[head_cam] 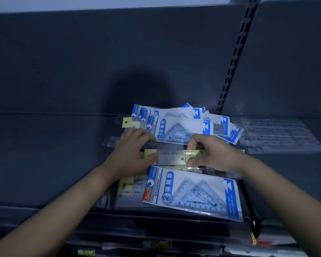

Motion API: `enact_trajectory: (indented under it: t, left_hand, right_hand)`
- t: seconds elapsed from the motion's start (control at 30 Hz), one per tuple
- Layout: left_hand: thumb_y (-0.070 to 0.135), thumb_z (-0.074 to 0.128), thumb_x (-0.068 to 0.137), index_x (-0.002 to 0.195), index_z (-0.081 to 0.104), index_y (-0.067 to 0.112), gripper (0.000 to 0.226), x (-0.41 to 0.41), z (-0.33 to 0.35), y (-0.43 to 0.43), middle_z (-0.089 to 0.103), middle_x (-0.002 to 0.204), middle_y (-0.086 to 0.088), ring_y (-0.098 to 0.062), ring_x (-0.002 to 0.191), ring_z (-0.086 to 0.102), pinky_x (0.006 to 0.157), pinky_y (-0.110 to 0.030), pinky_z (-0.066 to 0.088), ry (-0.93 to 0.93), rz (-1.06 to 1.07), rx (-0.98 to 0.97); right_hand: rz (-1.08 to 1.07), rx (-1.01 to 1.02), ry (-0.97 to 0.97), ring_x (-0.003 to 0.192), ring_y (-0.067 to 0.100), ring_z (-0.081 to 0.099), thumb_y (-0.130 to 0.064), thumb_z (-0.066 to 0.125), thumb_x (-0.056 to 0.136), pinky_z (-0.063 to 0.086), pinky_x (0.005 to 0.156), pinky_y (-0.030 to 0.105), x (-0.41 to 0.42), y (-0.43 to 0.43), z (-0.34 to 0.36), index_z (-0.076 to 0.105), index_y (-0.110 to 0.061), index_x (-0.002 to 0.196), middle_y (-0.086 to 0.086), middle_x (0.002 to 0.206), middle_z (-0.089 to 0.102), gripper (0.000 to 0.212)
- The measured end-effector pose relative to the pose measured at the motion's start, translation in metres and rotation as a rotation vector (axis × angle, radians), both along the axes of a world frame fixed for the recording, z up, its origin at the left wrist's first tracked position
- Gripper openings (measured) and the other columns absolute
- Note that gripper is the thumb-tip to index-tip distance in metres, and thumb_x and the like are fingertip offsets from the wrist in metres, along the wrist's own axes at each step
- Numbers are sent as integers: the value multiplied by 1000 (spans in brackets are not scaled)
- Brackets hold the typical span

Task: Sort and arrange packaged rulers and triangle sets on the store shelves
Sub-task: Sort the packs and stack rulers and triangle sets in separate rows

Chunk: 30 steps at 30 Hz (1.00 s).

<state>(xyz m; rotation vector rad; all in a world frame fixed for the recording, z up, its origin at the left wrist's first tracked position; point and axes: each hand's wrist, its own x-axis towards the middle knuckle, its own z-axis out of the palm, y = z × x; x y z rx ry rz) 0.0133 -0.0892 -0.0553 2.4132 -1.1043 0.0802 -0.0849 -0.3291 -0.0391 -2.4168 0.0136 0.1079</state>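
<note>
A clear packaged ruler (171, 157) with a yellow label lies crosswise in the middle of the dark shelf (44, 160). My left hand (133, 154) grips its left end and my right hand (209, 153) pinches its right part between thumb and fingers. Just in front lies a blue-and-white triangle set (193, 191), flat, overlapping more rulers (126, 184) beneath it. Behind my hands a loose heap of several triangle sets (183, 127) spreads toward the right.
A slotted black upright (235, 52) divides this bay from the one at right, where clear-packed rulers (278, 136) lie flat. The grey back panel (100, 62) rises behind. Lower shelves with more stock show under the front edge (156, 243).
</note>
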Motion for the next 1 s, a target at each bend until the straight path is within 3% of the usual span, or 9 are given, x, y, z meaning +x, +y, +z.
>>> enact_trajectory:
  t: [0.13,0.23,0.37,0.47,0.57,0.73,0.83,0.93,1.0]
  left_hand:
    - [69,61,69,105,59,35,50,6,12,-1,56,106,19,-2,103,44,95,-30,35,149,-118,155]
    - [56,77,66,106,57,39,48,11,16,-7,61,101,23,3,93,56,82,-23,49,340,-93,136]
    - [45,86,59,97,55,39,49,17,18,-13,65,76,14,4,65,57,58,-14,47,423,-34,138]
    - [36,86,64,85,63,29,32,25,25,-14,65,72,10,-2,65,58,65,-24,50,520,-46,186]
    - [30,79,75,72,65,24,16,32,32,-11,64,65,12,-2,65,57,62,-18,46,568,-130,239]
    - [13,70,84,81,66,20,8,51,41,-6,73,85,2,-5,81,66,75,-20,47,542,-94,44]
    - [11,68,86,90,67,14,6,58,43,-13,73,92,-3,-11,89,67,78,-12,47,526,-103,-76]
    - [14,66,88,90,66,15,3,58,42,-22,73,80,-2,-12,77,68,72,-17,49,538,-153,-79]
    - [17,64,89,89,66,17,1,55,39,-27,71,72,3,-6,75,67,76,-20,48,543,-177,-86]
  right_hand:
    - [-64,100,-23,70,7,52,-20,78,76,46,67,25,0,3,2,58,-24,79,-7,80,57,21]
    - [-117,50,-111,64,8,54,-17,69,84,47,63,28,1,0,4,60,-23,82,-2,79,60,12]
    - [-158,-86,-179,75,16,61,-16,58,92,49,71,31,-2,-10,7,60,-23,91,3,83,66,8]
    - [-165,-77,-235,82,17,61,-16,55,94,42,88,34,-7,-15,6,62,-23,96,-2,85,68,9]
    - [-168,-97,-258,83,16,58,-17,56,94,32,103,43,-11,-21,5,62,-29,95,-3,84,69,13]
    - [-115,9,-193,84,19,60,-23,60,91,41,97,47,-18,-19,7,66,-37,93,-12,83,66,15]
    - [-79,-45,-170,81,-2,57,-28,66,87,39,97,41,-16,-7,-2,67,-32,99,-16,87,65,13]
    - [-129,-177,-171,93,3,58,-48,66,81,37,101,40,-19,-6,-2,63,-29,110,-10,99,65,35]
    - [-223,-265,-137,101,7,56,-61,64,73,37,104,41,-29,-17,3,59,-30,116,-12,108,62,54]
